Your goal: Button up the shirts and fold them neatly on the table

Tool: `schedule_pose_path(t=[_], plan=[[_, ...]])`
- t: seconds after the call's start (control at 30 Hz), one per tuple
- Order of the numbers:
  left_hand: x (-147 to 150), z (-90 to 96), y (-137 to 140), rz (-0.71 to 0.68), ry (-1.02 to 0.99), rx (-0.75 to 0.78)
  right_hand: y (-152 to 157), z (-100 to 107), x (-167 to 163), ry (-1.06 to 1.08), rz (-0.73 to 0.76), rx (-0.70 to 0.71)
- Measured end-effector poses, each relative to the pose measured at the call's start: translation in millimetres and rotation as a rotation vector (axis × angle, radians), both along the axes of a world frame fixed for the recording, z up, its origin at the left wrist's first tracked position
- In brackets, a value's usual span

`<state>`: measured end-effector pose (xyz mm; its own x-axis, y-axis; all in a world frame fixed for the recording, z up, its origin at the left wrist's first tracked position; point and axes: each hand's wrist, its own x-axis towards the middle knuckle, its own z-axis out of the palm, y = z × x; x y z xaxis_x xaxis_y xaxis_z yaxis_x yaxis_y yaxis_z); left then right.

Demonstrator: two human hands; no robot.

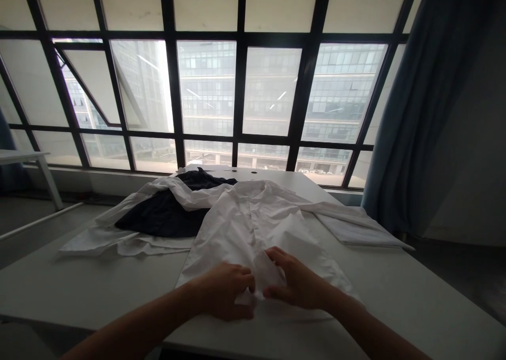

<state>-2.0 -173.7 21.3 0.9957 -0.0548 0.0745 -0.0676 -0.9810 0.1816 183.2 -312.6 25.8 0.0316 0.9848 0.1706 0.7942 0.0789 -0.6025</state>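
Two bare forearms (152,313) are reaching in, and my hands are meeting at the near end of one white shirt (227,241), which is lying spread on the table (98,291). My right hand (296,281) is gripping a loose flap of its front; my left hand (225,291) is curling around cloth just beside it, though I cannot tell whether it is pinching. Since I seem to be working the front edges, I should be taking only those edges, lining them up evenly and letting the rest lie flat. Counting, I am seeing one folded white cloth (356,237) lying partly under the shirt's sleeve (348,212) on the right. At left, dark cloth (164,217) is showing in two patches among white fabric (98,241); how many garments are making up that pile, I cannot tell.
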Motion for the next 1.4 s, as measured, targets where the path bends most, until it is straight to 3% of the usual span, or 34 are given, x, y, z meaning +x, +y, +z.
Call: schedule_pose_path(t=[0.13, 0.27, 0.43, 0.6, 0.83, 0.9, 1.03, 1.27, 1.4], plan=[[-16.4, -1.1, 2.9, 0.069, 0.004, 0.084, -20.4, -11.0, 6.7, -0.194, -0.060, -0.077], [-19.7, -5.3, 2.0, 0.106, -0.023, 0.193, -22.5, -21.4, 3.4, -0.310, -0.189, -0.026], [-25.6, -4.4, 8.5, 0.093, -0.032, 0.088, -18.3, -35.7, -0.6, -0.471, -0.315, 0.053], [-32.6, -8.2, 11.1, 0.152, -0.068, 0.083, -18.3, -41.8, 0.7, -0.568, -0.367, 0.088], [-37.9, -19.1, 18.3, 0.298, -0.110, -0.070, -22.4, -39.4, 4.8, -0.672, -0.329, 0.389], [-40.5, -17.4, 20.9, 0.309, -0.126, -0.093, -24.9, -36.8, 5.5, -0.752, -0.226, 0.328], [-46.1, -6.3, 24.8, 0.262, -0.152, -0.185, -31.8, -20.3, 4.4, -0.800, -0.096, 0.049], [-48.5, 10.2, 18.1, 0.182, -0.008, -0.389, -46.9, 22.1, -5.7, -0.417, -0.183, -0.347], [-47.2, 5.9, 23.8, 0.218, 0.168, -0.381, -46.9, 29.0, 11.5, -0.215, -0.067, -0.507]])
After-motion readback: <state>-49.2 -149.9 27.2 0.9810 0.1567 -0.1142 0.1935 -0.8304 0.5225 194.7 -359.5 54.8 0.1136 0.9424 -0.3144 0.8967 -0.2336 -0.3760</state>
